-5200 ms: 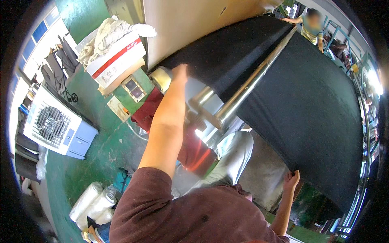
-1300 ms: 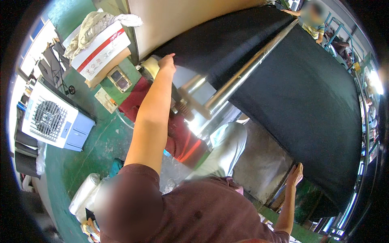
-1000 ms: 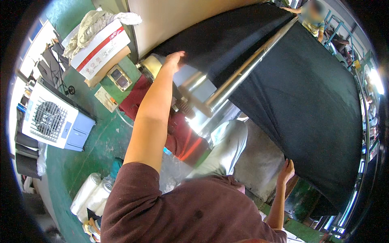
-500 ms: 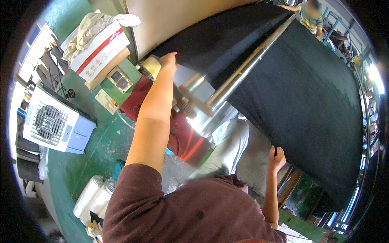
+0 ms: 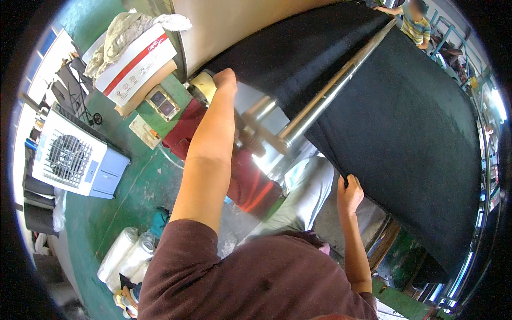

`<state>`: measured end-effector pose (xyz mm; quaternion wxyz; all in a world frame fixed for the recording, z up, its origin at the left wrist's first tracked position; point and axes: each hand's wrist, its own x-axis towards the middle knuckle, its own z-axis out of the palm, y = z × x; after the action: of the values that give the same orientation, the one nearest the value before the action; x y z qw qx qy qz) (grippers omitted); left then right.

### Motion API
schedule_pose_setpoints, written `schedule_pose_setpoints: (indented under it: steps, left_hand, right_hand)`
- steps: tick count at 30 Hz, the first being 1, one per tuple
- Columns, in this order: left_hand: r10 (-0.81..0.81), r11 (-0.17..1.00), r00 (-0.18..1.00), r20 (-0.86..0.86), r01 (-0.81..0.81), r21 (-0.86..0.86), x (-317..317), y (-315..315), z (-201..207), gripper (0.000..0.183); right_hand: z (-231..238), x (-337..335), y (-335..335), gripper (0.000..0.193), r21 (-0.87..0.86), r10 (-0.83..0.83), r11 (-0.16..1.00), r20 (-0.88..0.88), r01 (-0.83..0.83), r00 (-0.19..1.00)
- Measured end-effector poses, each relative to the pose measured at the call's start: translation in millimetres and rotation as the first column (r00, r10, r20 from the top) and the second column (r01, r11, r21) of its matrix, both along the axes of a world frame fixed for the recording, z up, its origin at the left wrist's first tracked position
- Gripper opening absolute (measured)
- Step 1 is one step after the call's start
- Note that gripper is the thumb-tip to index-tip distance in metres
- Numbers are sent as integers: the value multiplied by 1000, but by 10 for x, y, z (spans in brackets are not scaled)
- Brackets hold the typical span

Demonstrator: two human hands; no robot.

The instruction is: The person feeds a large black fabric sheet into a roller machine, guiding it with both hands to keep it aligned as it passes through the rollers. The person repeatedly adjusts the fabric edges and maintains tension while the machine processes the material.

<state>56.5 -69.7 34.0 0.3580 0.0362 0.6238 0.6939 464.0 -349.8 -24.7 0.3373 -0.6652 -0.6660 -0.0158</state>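
A broad sheet of black fabric [image 5: 405,122] hangs on the right, its near edge running down past a shiny metal roller [image 5: 341,82]. My right hand [image 5: 350,194] is closed on that edge and bunches it into folds. Farther up and to the left, my left hand [image 5: 225,80] is curled beside the end of a pale yellow roll [image 5: 204,85], close to the left edge of another black fabric stretch [image 5: 282,53]. What its fingers hold is hidden. Below the roller's near end sits a blurred round metal part [image 5: 266,130].
A red cloth [image 5: 248,181] drapes beside the machine. On the left stand a white box [image 5: 136,66] with rags on top, an air cooler [image 5: 80,157] and plastic-wrapped rolls [image 5: 120,253]. A co-worker [image 5: 413,24] in a striped shirt is at the far right end.
My right hand has moved up and left along with the fabric edge, which now shows more folds. My left hand stays near the yellow roll, its fingers more curled.
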Motion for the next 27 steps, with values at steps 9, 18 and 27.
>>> schedule_pose_setpoints:
  steps: [9,18,27]
  left_hand:
    - [-176,984,981,-85,176,-6,0,-10,-17,22]
    - [-113,993,993,-38,114,34,85,-31,37,22]
    - [-539,842,837,97,535,66,92,-7,5,21]
  right_hand:
    - [166,-427,273,17,-126,66,991,134,-50,989]
    - [288,-841,581,19,-221,188,964,161,-150,969]
    - [302,-1070,1016,16,-170,293,948,130,-270,947]
